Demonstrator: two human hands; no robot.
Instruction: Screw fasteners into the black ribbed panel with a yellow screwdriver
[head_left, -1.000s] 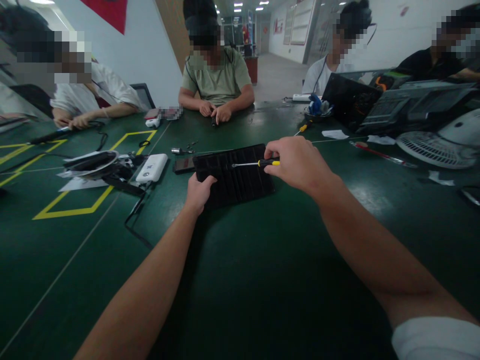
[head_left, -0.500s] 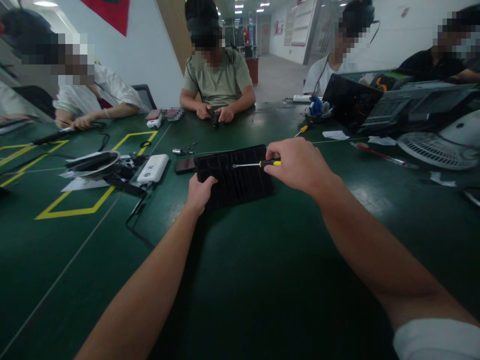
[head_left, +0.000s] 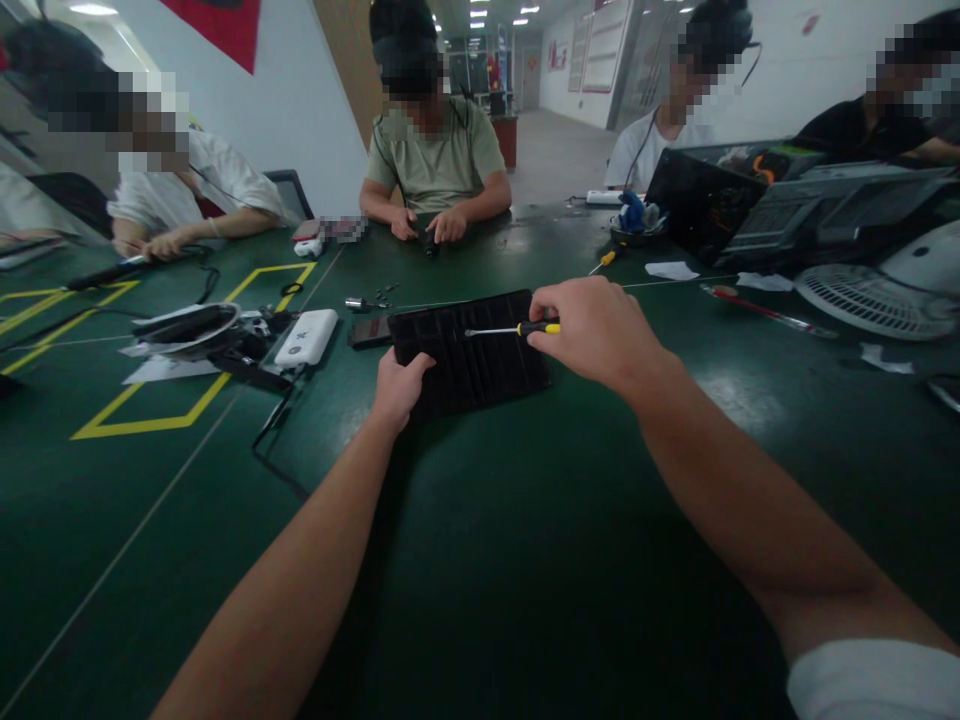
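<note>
My left hand (head_left: 399, 390) grips the left edge of a flat black panel (head_left: 495, 372) marked with ridges and slots, thumb on top and the other fingers hidden beneath. The panel is tilted up a little towards me over the green table. In my right hand (head_left: 600, 325), closed at the panel's upper right, is a small screwdriver (head_left: 499, 330) with a black and yellow handle. Its shaft points left across the panel; whether the tip touches the surface I cannot tell. A dark phone-like slab (head_left: 369, 333) lies partly behind the panel's left corner.
Left of the panel are a white power bank (head_left: 306, 338) with a cable and a pile of dark gear (head_left: 187, 330). A metal bit (head_left: 355, 303) lies beyond. A second screwdriver (head_left: 606, 260), a red pen (head_left: 765, 308) and a white fan (head_left: 862, 290) are right. Several people sit around.
My hands, the panel and the screwdriver hold almost the same position. Across the table, the co-worker's fingers have shifted slightly on a small dark object.
</note>
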